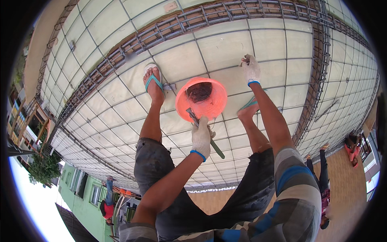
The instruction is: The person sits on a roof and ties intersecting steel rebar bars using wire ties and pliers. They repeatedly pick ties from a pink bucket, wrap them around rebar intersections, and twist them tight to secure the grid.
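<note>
My left hand [202,138], in a whitish glove with a blue cuff, is closed round a pair of pliers [218,149]. Their metal head points up and left over the rim of an orange bucket [182,105], and a green handle sticks out below my fist. Inside the bucket lies a dark bundle of thin wire [199,92]. Farther right, my gloved right hand [251,70] is held just above the steel bar mesh [222,68]. Its fingers are curled together; what they hold, if anything, is too small to make out.
Thicker reinforcement cages [177,26] cross the mesh at the far side and on the right [317,76]. My sandalled feet [154,82] stand on either side of the bucket. Other people [108,207] are at the lower left and right. A green building [82,185] stands at left.
</note>
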### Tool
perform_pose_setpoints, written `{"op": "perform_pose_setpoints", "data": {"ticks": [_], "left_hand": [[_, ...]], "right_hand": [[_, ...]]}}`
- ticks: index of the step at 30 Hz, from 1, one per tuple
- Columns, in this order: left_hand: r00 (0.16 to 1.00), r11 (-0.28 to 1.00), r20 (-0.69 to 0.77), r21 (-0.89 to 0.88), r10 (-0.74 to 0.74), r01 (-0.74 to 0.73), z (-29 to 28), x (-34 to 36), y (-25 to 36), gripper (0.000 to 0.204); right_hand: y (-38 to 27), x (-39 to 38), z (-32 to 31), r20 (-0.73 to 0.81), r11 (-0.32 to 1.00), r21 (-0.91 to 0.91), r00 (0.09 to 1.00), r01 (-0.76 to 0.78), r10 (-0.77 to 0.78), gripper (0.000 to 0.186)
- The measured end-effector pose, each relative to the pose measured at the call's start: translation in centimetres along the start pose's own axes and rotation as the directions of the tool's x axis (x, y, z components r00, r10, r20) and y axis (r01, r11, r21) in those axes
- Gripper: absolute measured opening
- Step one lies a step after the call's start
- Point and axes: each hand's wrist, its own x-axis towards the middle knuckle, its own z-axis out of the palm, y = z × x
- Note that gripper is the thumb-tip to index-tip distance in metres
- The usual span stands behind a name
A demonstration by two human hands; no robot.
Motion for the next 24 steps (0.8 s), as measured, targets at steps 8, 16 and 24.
{"op": "perform_pose_setpoints", "data": {"ticks": [8, 16, 24], "left_hand": [[0.999, 0.999, 0.03, -0.002, 0.04, -0.04, -1.2, 1.0, -0.4, 0.03], [0.999, 0.999, 0.028, 0.025, 0.043, -0.043, -1.1, 1.0, -0.7, 0.03], [0.998, 0.998, 0.035, 0.038, 0.045, -0.046, -1.8, 1.0, -0.5, 0.031]], "right_hand": [[-2.5, 4.2, 4.2, -0.176, 0.987, -0.125, 0.981, -0.105, 0.082, 0.04], [-3.9, 4.3, 6.6, -0.232, 0.964, -0.128, 0.952, -0.234, 0.2, 0.03], [-6.1, 2.7, 9.2, 0.122, 0.985, -0.111, 0.986, 0.13, -0.116, 0.028]]}}
